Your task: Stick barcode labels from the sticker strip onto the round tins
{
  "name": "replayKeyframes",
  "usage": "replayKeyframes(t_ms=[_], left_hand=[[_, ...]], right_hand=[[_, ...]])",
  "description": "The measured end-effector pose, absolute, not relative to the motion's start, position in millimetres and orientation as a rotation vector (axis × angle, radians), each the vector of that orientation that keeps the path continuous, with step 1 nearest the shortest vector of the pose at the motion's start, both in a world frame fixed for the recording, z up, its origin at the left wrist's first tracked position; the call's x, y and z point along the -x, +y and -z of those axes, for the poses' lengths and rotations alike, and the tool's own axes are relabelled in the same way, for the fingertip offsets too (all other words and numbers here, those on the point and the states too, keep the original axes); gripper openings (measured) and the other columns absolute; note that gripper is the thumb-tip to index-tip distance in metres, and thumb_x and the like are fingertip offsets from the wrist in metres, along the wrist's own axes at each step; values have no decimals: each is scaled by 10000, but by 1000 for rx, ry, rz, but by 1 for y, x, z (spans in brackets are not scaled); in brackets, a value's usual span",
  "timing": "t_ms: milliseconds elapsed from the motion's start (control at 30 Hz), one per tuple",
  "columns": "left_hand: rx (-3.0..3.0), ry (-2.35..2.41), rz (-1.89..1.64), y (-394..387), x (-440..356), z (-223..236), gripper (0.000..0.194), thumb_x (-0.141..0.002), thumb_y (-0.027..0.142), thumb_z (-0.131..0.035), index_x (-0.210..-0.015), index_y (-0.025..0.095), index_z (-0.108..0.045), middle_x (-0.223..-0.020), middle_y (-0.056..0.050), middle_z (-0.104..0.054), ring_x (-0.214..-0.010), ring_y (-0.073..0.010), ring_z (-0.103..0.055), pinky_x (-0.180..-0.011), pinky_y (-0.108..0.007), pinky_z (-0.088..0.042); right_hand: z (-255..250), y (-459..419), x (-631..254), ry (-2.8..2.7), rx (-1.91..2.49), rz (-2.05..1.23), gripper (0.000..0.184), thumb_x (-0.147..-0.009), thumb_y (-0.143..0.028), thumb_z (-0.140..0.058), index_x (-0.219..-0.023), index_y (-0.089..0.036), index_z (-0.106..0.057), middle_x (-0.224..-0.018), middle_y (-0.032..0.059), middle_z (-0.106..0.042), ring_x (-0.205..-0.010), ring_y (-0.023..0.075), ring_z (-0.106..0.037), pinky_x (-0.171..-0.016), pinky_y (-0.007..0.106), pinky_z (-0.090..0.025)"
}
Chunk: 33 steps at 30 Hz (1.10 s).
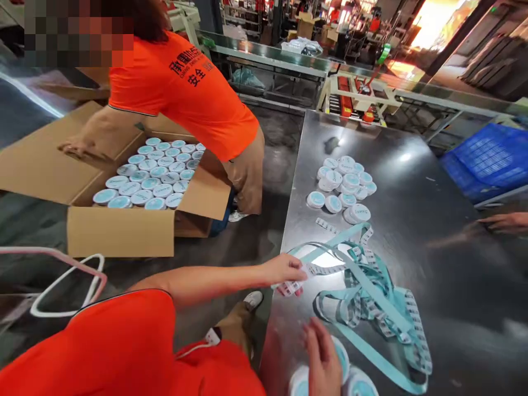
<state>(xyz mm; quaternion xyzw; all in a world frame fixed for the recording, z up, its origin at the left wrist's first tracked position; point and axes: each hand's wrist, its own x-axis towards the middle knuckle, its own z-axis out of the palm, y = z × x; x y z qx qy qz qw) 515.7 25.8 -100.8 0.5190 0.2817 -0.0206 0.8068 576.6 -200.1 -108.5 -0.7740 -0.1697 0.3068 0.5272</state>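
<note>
My left hand [284, 269] is closed on the end of a printed label strip [325, 270] at the table's near left edge. From there the strip runs into a loose tangle of teal and white label tape [375, 300] on the metal table. Small pink-and-white pieces [291, 289] lie just below those fingers. My right hand [324, 357] is lower down, its fingers partly stretched and slightly blurred, with nothing visible in them. It is beside several round white containers with teal lids [361, 383], and covers part of one.
More round containers [346, 181] are piled farther up the metal table [412, 220]. On the left, a co-worker in orange [193, 93] bends over an open carton [119, 231] filled with such containers. Another person's hand [505, 221] reaches in from the right, below a blue crate [487, 157].
</note>
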Motion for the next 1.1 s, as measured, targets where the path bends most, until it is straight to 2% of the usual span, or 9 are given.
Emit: replayKeyframes(t_ms=[100, 233, 333, 500, 667, 733, 833, 933, 1100], left_hand=[[-1078, 640, 120, -16, -496, 95, 485, -619, 560, -825, -741, 168, -567, -537, 19, -624, -461, -119, -572, -488, -227, -400], [-1081, 630, 193, -52, -484, 91, 475, -627, 569, -807, -753, 171, -580, -532, 15, -632, -436, -103, -532, -459, -218, -364], [-1061, 608, 188, -67, -476, 91, 466, -601, 540, -826, -750, 168, -588, -540, 29, -632, -472, -102, -550, -512, -221, -403], [-1055, 561, 168, -85, -461, 96, 366, -623, 434, -816, -767, 154, -630, -590, 27, -646, -578, -114, -603, -636, -239, -445], [-1196, 685, 145, -106, -452, 108, 277, -669, 406, -727, -667, 155, -610, -567, 18, -616, -577, -130, -588, -602, -246, -439], [-1310, 720, 151, -113, -449, 116, 201, -659, 329, -689, -610, 161, -590, -567, 11, -617, -586, -129, -579, -569, -229, -416], [-1301, 775, 194, -121, -444, 128, 144, -663, 300, -639, -623, 175, -580, -557, 4, -620, -561, -141, -590, -550, -238, -428], [-1225, 809, 225, -129, -437, 139, 178, -666, 345, -638, -656, 189, -553, -522, 17, -584, -511, -145, -578, -511, -243, -415], [-1243, 673, 289, -146, -423, 145, 177, -671, 344, -621, -662, 191, -533, -570, 14, -597, -553, -145, -586, -537, -241, -443]], right_hand=[[95, -187, -595, -194, 1809, -811, 598, -643, -682, -749, -1024, -221, -729, -882, 49, -767, -744, 219, -699, -639, 321, -579], [74, -191, -598, -205, 1783, -885, 459, -605, -622, -770, -759, -195, -703, -599, -16, -628, -555, 136, -532, -525, 252, -452], [71, -200, -589, -197, 1795, -910, 425, -601, -604, -750, -672, -194, -668, -533, -31, -563, -532, 130, -491, -520, 250, -413], [88, -216, -577, -264, 1861, -873, 396, -673, -609, -656, -642, -215, -626, -550, -12, -573, -540, 169, -518, -529, 292, -428], [102, -236, -560, -844, 2157, -203, 333, -890, -518, -533, -883, -239, -715, -876, 78, -750, -818, 246, -667, -774, 372, -483], [102, -245, -550, -1132, 2191, -89, 320, -961, -435, -481, -902, -251, -735, -885, 74, -764, -811, 238, -670, -789, 372, -469], [102, -258, -534, -1218, 2267, 7, 302, -994, -331, -457, -968, -240, -743, -913, 76, -772, -814, 243, -679, -781, 373, -467], [107, -269, -517, -1201, 2270, 16, 271, -992, -307, -478, -1007, -243, -740, -945, 81, -771, -841, 249, -685, -798, 375, -470], [129, -279, -503, -1175, 2291, -221, 295, -996, -312, -448, -941, -251, -731, -881, 63, -757, -783, 243, -672, -717, 346, -454]])
